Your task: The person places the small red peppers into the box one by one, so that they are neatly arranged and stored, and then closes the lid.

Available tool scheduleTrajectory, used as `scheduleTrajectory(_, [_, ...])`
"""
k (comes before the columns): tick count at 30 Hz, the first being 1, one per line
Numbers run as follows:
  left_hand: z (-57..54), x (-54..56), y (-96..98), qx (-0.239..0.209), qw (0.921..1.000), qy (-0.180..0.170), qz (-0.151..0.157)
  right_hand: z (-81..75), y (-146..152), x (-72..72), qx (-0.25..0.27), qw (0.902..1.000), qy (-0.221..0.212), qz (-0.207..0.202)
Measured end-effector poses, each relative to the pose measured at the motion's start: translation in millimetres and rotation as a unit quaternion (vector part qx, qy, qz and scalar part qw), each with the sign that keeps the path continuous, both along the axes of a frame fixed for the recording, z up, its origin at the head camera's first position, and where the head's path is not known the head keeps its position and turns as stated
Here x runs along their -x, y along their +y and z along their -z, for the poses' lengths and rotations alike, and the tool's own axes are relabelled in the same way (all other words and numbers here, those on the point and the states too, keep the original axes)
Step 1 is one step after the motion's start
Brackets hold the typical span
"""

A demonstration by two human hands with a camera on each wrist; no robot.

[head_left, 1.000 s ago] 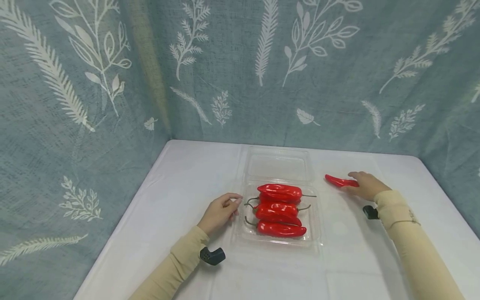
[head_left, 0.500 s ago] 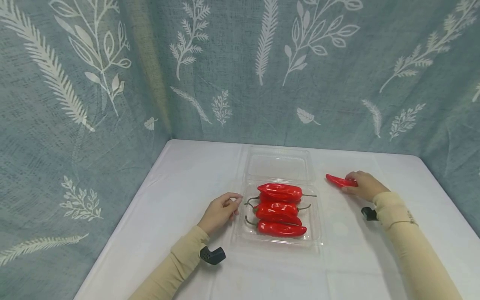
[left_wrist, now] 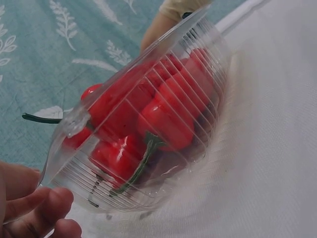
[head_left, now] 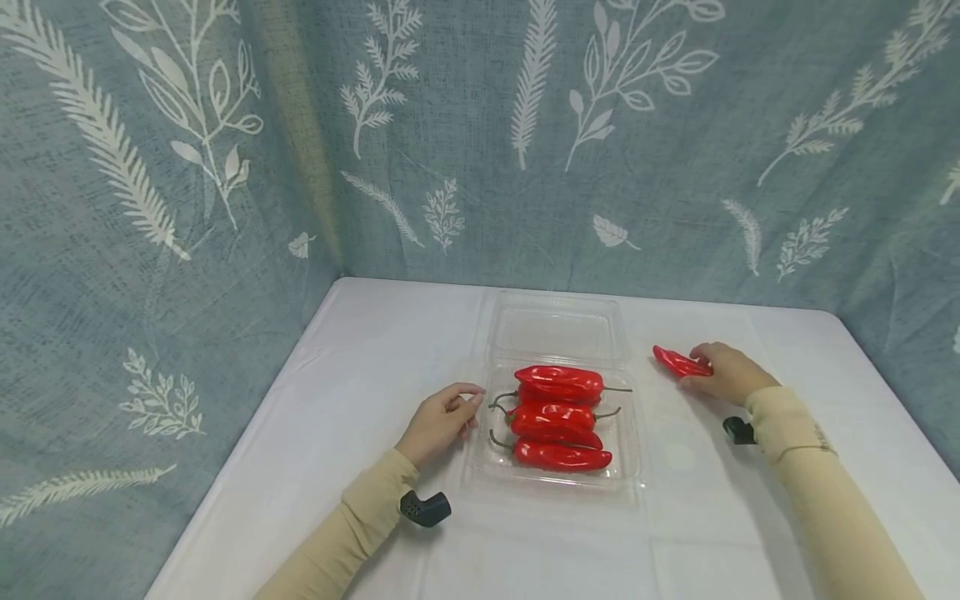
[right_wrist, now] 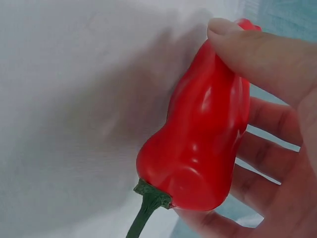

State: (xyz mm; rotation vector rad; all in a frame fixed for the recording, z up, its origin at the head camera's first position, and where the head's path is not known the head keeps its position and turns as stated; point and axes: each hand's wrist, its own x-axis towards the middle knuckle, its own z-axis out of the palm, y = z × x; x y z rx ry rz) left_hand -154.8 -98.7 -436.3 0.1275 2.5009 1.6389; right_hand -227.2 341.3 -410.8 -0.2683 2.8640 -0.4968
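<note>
My right hand [head_left: 726, 373] holds a red chili pepper [head_left: 673, 361] over the right part of the table. In the right wrist view, thumb and fingers wrap round the pepper [right_wrist: 198, 144], its green stem [right_wrist: 146, 208] pointing down. My left hand [head_left: 441, 425] is at the left rim of a clear plastic clamshell box [head_left: 628, 467]; in the left wrist view its thumb and fingertips pinch the box's thin rim [left_wrist: 47, 166]. Several red peppers [head_left: 562, 456] with green stems lie crosswise inside the box, some stacked on others.
The box's clear lid [head_left: 558, 327] lies folded back behind it. A white cloth covers the table [head_left: 360, 350]. Blue-green curtains [head_left: 480, 125] with white leaf prints hang along the back and sides. Each wrist bears a small black camera [head_left: 425, 509].
The right hand's fingers have closed round the pepper, whose tip now tilts up slightly. My left hand and the box have stayed in place.
</note>
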Motion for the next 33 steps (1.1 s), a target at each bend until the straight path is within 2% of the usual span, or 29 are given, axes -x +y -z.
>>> scheduleTrajectory(10, [-1.8, -0.4, 1.3, 0.013, 0.9999, 0.002, -0.002, -21.8, -15.8, -13.0, -0.007, 0.9962, 0.079, -0.037])
scheduleTrajectory(17, [-4.5, -2.1, 2.4, 0.012, 0.9999, 0.005, -0.004, -47.6, -44.2, -31.1, 0.004, 0.9938, 0.099, -0.051])
scheduleTrajectory(23, [-4.1, -2.7, 2.6, 0.017, 0.9998, 0.002, -0.007, -61.7, -71.1, -47.2, 0.025, 0.9866, 0.128, -0.099])
scheduleTrajectory(33, [-2.7, -2.0, 2.7, 0.013, 0.9999, -0.001, -0.007, -74.7, -104.2, -68.9, 0.009, 0.9733, 0.161, -0.163])
